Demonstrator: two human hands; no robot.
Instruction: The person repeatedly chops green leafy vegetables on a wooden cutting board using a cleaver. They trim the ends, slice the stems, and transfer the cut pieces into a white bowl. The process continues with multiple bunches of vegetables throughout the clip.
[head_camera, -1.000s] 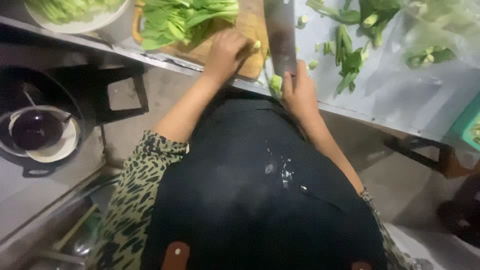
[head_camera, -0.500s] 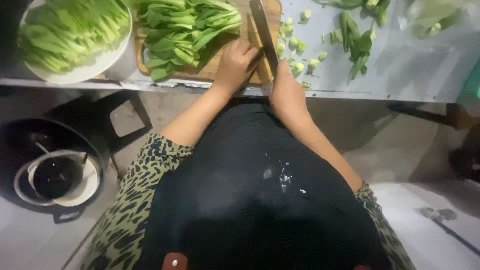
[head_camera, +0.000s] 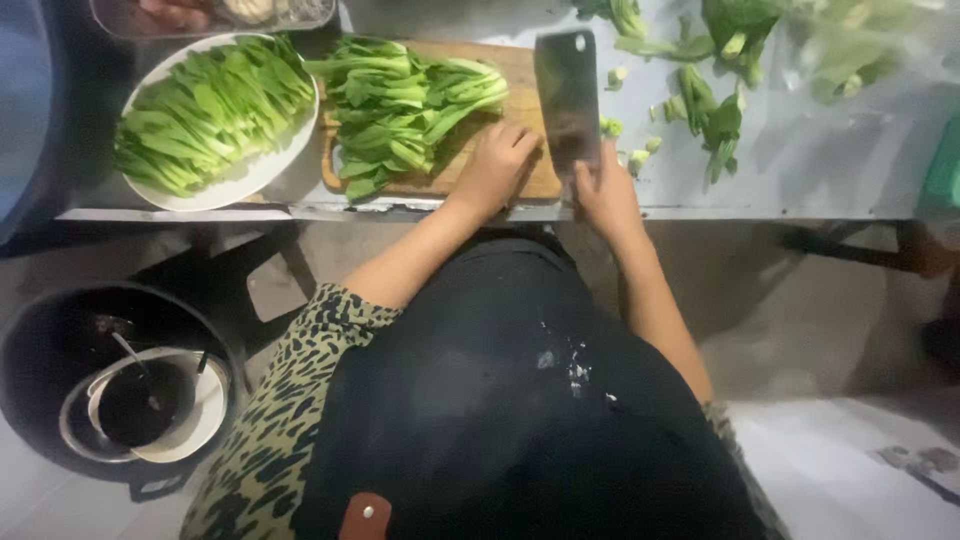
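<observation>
Greens (head_camera: 405, 110) lie in a loose bunch on the wooden cutting board (head_camera: 505, 185), and they are the thing both hands work on. Far to the left sits a white oval plate (head_camera: 250, 180) full of long cut leaves (head_camera: 205, 115), just beside the board. Under the counter on that side stands a dark pot (head_camera: 40, 350) with bowls in it.

Stems of the bunch point right and a little up, leafy tops point left, so the long way of the bunch runs across the board from left to right. My left hand (head_camera: 495, 165) rests on the board at the stem end, fingers bent and pressing down near the stems; I cannot tell if it pinches a stem. It is the nearer hand to the bunch.

Just right of it stands the cleaver (head_camera: 568, 95), its wide blade over the right end of the board and pointing away from me. My right hand (head_camera: 605, 190) is wrapped tight around the handle, at the counter's front edge (head_camera: 420, 212).

Right of the blade, small cut stem ends (head_camera: 640, 155) lie on the grey counter (head_camera: 800, 170), and more whole greens (head_camera: 715, 110) lie farther right. Between the left hand and the blade there is only a thin gap, so fingers sit close to the knife. The board ends right by the blade
</observation>
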